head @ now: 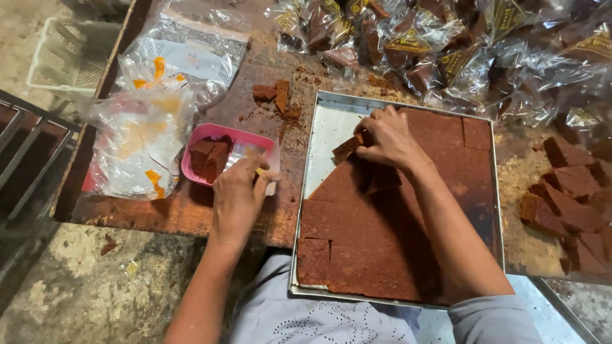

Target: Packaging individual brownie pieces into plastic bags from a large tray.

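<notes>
My right hand (387,139) grips a brown cake slice (348,148) and lifts it off the cut slab (395,223) in the metal baking tray (325,124). The tray rests partly on the wooden table and partly over my lap. My left hand (239,191) holds the near edge of a pink plastic container (210,135) left of the tray. One or two brown cake pieces (209,159) lie inside that container.
Clear plastic bags (143,137) lie left of the container. Wrapped cake packets (446,44) are piled at the back. Loose cake pieces (570,197) are heaped on the right, and a few scraps (275,95) sit behind the container. A white basket (67,57) is on the floor.
</notes>
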